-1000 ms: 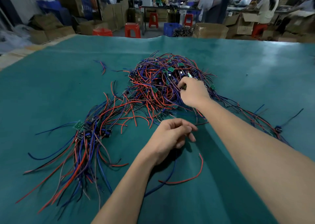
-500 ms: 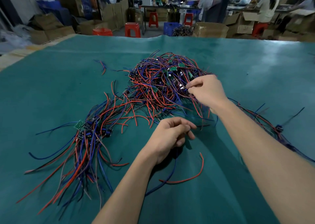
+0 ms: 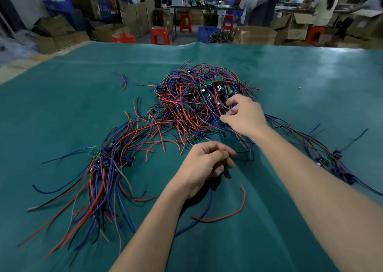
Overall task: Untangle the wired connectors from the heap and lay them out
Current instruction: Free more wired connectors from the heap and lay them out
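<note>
Worktop: a wide surface under a teal-green cloth cover (image 3: 62, 116); it carries every item listed below.
Laid-out bundle: a sheaf of red, blue and black wired connectors with small green boards and dark blue plugs (image 3: 103, 164), at the left of the worktop, its wires fanning toward the near edge.
Stray wires: a short red and blue pair (image 3: 123, 80) lies apart, beyond the bundle, toward the far left.
Heap: the tangled mound of red, blue and black wired connectors (image 3: 192, 99) sits at the centre of the worktop, trailing strands joining it to the laid-out bundle.
Left hand (image 3: 204, 166): near side of the heap, close to the worktop, fingers curled inward with the tips together; what they pinch cannot be made out. A loose blue wire (image 3: 199, 218) and a loose red wire (image 3: 230, 215) emerge from beneath this hand.
Right hand (image 3: 243, 116): at the right flank of the heap, fingers bent and closed on strands of it.
Right-side row: a further string of wired connectors with dark blue plugs (image 3: 331, 159), right of the right forearm.
Background: cardboard boxes and red plastic stools (image 3: 160, 35) beyond the worktop.
</note>
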`<state>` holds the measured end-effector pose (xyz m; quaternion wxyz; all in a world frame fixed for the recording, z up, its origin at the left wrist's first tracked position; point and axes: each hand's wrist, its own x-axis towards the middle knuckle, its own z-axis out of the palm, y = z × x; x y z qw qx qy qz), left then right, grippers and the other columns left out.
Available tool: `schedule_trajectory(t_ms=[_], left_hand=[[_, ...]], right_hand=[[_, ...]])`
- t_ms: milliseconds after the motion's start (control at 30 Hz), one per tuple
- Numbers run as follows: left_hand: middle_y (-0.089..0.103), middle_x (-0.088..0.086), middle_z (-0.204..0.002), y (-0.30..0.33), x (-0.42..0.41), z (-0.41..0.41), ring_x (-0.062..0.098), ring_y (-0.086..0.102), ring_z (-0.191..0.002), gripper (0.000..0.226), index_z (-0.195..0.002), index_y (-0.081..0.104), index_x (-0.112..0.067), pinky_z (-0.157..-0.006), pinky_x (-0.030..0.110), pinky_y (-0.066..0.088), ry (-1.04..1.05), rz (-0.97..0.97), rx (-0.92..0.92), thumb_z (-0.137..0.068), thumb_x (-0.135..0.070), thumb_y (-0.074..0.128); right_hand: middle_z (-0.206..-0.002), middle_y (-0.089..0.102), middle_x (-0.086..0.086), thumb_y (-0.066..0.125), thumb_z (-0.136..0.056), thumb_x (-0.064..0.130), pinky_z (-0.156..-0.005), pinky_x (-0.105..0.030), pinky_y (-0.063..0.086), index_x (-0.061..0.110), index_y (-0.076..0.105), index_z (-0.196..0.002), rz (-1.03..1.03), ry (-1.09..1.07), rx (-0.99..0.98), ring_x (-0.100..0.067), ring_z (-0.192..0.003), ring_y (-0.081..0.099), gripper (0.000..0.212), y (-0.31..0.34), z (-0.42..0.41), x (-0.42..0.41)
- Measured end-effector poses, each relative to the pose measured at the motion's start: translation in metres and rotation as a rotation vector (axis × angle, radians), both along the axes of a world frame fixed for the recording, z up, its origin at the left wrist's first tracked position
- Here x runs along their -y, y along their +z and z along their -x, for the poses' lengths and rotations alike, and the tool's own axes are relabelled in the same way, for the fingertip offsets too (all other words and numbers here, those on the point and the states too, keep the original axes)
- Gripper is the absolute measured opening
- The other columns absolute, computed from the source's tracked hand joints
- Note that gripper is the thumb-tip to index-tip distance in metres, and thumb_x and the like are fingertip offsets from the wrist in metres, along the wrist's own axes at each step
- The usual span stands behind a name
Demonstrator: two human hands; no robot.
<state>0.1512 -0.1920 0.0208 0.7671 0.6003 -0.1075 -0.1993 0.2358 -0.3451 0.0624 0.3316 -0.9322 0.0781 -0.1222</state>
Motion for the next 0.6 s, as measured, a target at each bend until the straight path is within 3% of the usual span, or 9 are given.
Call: schedule_trajectory(t_ms=[100,200,333,433,500,600], left_hand=[[0.063,0.012,-0.071,0.0,0.0,0.0,0.008,0.035,-0.044,0.019,-0.097,0.065,0.001,-0.044,0.016,0.023,0.0,0.0,0.0,-0.097,0.005,0.046],[0.063,0.011,-0.07,-0.001,0.0,-0.001,0.008,0.035,-0.043,0.02,-0.095,0.065,0.0,-0.041,0.013,0.025,-0.004,0.002,0.005,-0.097,0.006,0.046],[0.064,0.011,-0.071,-0.001,0.0,0.0,0.008,0.036,-0.043,0.02,-0.095,0.066,0.0,-0.041,0.013,0.026,-0.007,-0.008,0.0,-0.097,0.005,0.047],[0.064,0.011,-0.071,0.0,0.0,0.0,0.008,0.036,-0.044,0.02,-0.095,0.066,-0.001,-0.042,0.014,0.026,-0.006,-0.009,-0.007,-0.097,0.005,0.047],[0.063,0.012,-0.071,0.0,-0.001,0.0,0.008,0.036,-0.044,0.02,-0.095,0.066,0.0,-0.042,0.014,0.026,-0.002,-0.009,-0.007,-0.097,0.005,0.047],[0.064,0.011,-0.071,0.0,-0.001,0.0,0.007,0.037,-0.043,0.02,-0.094,0.066,-0.001,-0.041,0.013,0.028,0.0,-0.008,-0.006,-0.097,0.005,0.047]], right_hand=[[-0.103,0.072,-0.001,0.077,-0.084,0.028,-0.088,-0.039,0.054,0.028,0.064,-0.116,0.196,-0.044,-0.063,-0.03,-0.103,0.066,0.035,-0.003,-0.006,-0.01],[-0.098,0.069,-0.006,0.074,-0.08,0.019,-0.073,-0.035,0.05,0.02,0.068,-0.095,0.291,-0.06,-0.104,-0.032,-0.089,0.064,0.017,-0.005,-0.008,-0.016],[-0.09,0.064,-0.004,0.074,-0.078,0.02,-0.069,-0.033,0.042,0.018,0.068,-0.087,0.267,-0.04,-0.127,-0.032,-0.082,0.058,0.011,-0.004,-0.006,-0.017],[-0.087,0.069,-0.004,0.073,-0.075,0.027,-0.07,-0.034,0.05,0.014,0.068,-0.085,0.237,-0.044,-0.071,-0.032,-0.085,0.063,0.017,0.001,0.0,-0.008],[-0.09,0.072,-0.006,0.077,-0.074,0.031,-0.077,-0.033,0.053,0.019,0.068,-0.08,0.195,-0.062,-0.03,-0.03,-0.089,0.064,0.016,0.006,0.007,0.004],[-0.07,0.069,-0.003,0.079,-0.074,0.028,-0.059,-0.027,0.042,0.013,0.073,-0.072,-0.004,-0.1,-0.013,-0.022,-0.068,0.059,0.016,0.019,0.028,0.022]])
